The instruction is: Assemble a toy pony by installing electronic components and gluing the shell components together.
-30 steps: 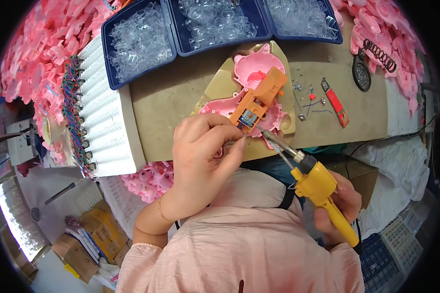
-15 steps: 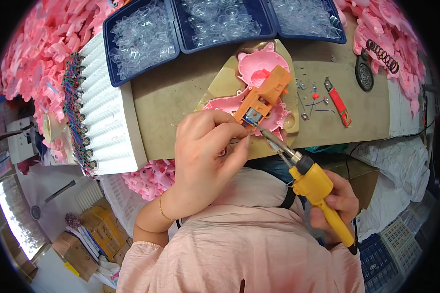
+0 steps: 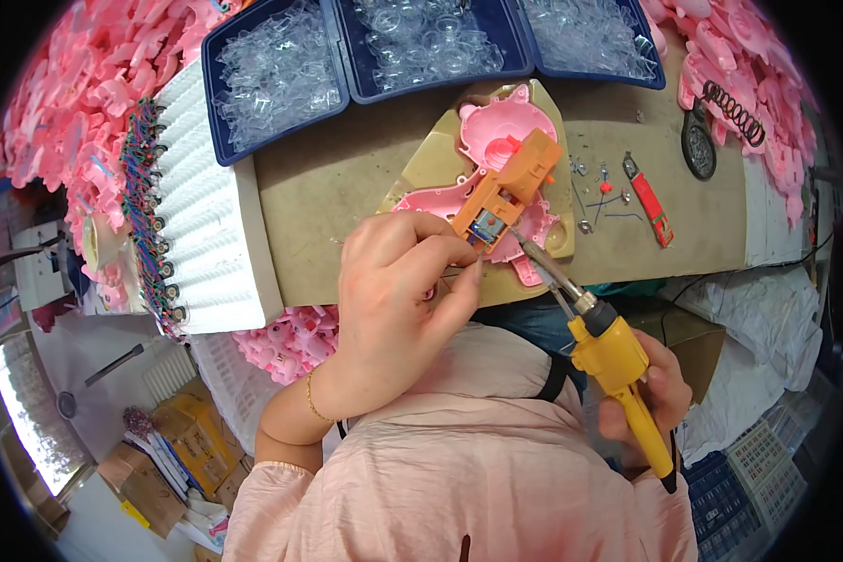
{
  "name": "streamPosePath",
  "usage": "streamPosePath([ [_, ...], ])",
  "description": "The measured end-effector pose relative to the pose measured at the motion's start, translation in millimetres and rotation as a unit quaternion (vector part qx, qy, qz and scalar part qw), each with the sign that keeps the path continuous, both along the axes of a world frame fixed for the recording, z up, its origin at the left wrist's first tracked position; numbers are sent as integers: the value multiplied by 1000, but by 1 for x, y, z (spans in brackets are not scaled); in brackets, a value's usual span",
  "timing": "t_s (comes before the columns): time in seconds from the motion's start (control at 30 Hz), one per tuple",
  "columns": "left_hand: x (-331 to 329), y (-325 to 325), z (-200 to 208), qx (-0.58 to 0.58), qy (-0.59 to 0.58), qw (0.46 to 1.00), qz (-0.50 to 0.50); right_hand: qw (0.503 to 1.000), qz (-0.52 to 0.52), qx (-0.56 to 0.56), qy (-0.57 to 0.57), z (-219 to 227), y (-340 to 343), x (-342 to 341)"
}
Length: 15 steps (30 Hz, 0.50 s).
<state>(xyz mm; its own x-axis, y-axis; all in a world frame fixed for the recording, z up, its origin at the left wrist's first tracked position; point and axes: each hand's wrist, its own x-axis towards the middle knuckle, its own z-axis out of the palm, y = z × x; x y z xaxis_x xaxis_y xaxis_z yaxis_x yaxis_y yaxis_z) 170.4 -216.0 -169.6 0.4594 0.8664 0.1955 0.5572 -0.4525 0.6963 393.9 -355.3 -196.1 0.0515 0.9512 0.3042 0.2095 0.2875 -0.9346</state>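
Observation:
In my right hand (image 3: pixel 660 389) is a yellow soldering gun (image 3: pixel 611 356), fingers wrapped round its grip. Its metal tip points up and left, a short way right of an orange plastic gear box (image 3: pixel 512 185). A small blue-and-grey part (image 3: pixel 487 226) sits in the lower end of that box. My left hand (image 3: pixel 398 295) is closed in a pinch at this end, on what looks like a thin wire, mostly hidden by the fingertips. The gear box lies over a pink plastic shell (image 3: pixel 496 122), which rests in a tan holding block (image 3: pixel 420 170).
Blue bins (image 3: pixel 348 84) of clear plastic parts line the back. A white ridged tray (image 3: pixel 215 215) with wired parts stands left. On the right lie a red utility knife (image 3: pixel 648 201), wire bits (image 3: pixel 618 199) and a black oval dish (image 3: pixel 698 140). Pink shells (image 3: pixel 75 112) are heaped at both sides.
The soldering gun's tip has drawn back right and slightly down, away from the blue-and-grey part. My left hand keeps its pinch in nearly the same place.

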Motion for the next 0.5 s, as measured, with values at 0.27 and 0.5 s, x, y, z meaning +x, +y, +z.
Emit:
streamPosePath([
  [0.27,-42,-2,-7,190,31,981,-33,971,-222,82,-26,2,-6,10],
  [0.5,-26,1,-9,287,95,944,-131,958,-261,105,57,-4,9,36],
])
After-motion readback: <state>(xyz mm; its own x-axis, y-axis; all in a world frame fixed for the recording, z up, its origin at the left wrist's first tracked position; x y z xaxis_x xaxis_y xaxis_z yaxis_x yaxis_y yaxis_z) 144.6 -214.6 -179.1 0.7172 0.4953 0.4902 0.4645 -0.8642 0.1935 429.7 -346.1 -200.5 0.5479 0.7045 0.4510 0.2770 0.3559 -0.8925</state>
